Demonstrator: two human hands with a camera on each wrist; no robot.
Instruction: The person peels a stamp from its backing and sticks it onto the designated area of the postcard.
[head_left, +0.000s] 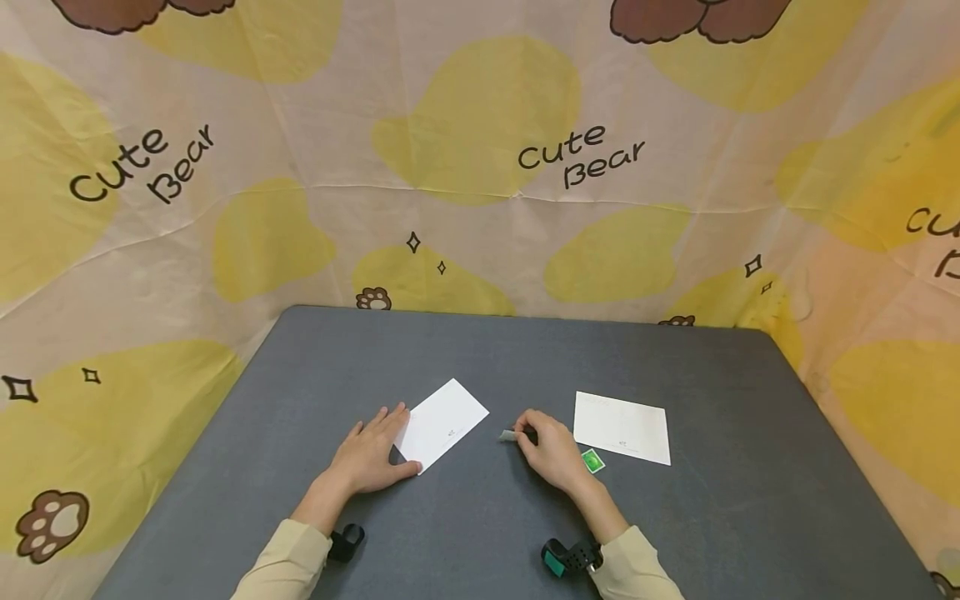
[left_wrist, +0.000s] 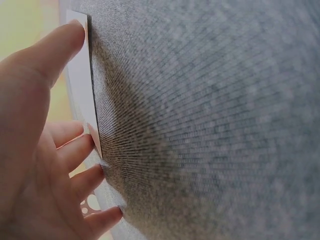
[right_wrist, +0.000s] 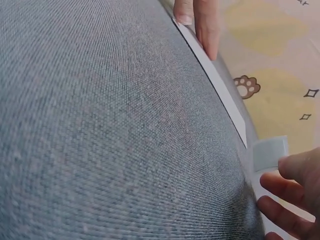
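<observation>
A white postcard (head_left: 450, 417) lies slanted on the grey table, with faint print near one edge. My left hand (head_left: 369, 457) rests on its near left end, thumb at the lower corner and fingers spread along the side. In the left wrist view the thumb touches the card (left_wrist: 81, 80) near one end. Just right of this card, my right hand (head_left: 549, 452) pinches a small pale stamp (right_wrist: 270, 153) between thumb and fingers, above the table. The stamp's visible face looks plain grey. Beside the right wrist lies a green stamp (head_left: 593, 461) with a white border.
A second white postcard (head_left: 622, 427) lies flat to the right, beyond the green stamp. The grey table (head_left: 450, 533) reaches back to a hanging cloth (head_left: 480, 167) with yellow patches and lettering. Black bands (head_left: 347, 543) sit at both wrists.
</observation>
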